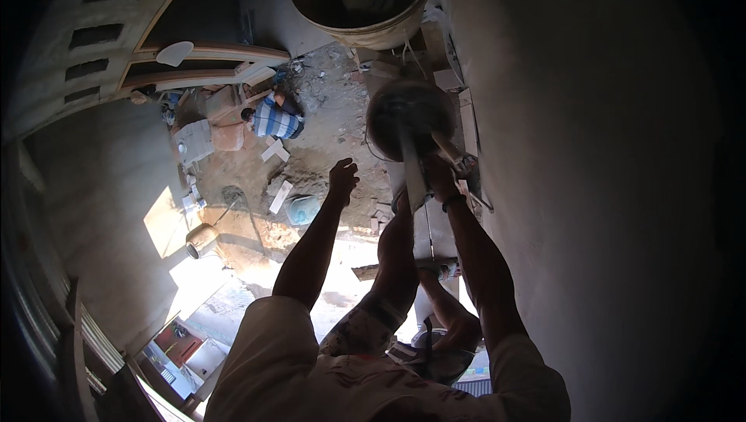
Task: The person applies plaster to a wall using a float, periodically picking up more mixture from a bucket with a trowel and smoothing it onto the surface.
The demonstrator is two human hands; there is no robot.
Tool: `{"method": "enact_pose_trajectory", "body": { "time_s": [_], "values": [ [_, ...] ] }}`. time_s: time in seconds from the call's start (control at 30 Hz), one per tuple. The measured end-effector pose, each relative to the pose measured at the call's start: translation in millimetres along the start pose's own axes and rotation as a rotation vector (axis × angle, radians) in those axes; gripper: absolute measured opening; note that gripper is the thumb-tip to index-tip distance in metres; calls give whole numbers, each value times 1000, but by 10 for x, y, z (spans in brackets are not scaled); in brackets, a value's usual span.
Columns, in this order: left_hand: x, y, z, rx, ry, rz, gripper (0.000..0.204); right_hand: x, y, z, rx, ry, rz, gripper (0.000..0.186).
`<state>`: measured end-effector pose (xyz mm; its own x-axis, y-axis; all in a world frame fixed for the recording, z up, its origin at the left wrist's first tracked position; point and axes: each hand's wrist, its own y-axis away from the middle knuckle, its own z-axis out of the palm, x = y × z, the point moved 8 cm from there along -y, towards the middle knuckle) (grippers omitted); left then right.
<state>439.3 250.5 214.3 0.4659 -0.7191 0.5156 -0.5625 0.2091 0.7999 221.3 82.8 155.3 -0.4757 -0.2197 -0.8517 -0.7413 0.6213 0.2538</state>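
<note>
My left hand [342, 179] hangs in the air over the floor far below, its fingers loosely curled and apart, holding nothing. My right hand [441, 179], with a dark band at the wrist, is closed on a long, flat grey tool [413, 165], seen nearly edge-on; its exact kind is unclear. By that hand a short wooden handle [445, 144] slants toward a small metal part; whether the hand also grips it cannot be told. Just beyond, the tool's far end overlaps a dark round pan [409, 107], blurred inside.
A large pale bucket [373, 33] stands farther off. A plastered wall [590, 173] rises close on my right. My feet are on narrow boards [377, 271] high above rubble. Below, a person in a striped shirt [277, 117] bends near sacks; a blue-green basin [303, 209] lies nearby.
</note>
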Motion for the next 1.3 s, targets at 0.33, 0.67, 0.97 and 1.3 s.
{"method": "enact_pose_trajectory", "body": {
  "time_s": [0.33, 0.67, 0.97, 1.3],
  "values": [
    [338, -1343, 536, -96, -631, 503, 24, 388, -369, 543, 13, -665, 239, 27],
    [234, -1278, 471, -106, -442, 463, 29, 328, -221, 427, 19, -322, -73, 32],
    [200, -937, 560, -153, -96, 62, 36, 514, 81, 82, 18, -200, -68, 32],
    [200, -836, -234, 370, -54, 405, 41, 474, 522, -323, 32, -476, 116, 35]
  ]
}}
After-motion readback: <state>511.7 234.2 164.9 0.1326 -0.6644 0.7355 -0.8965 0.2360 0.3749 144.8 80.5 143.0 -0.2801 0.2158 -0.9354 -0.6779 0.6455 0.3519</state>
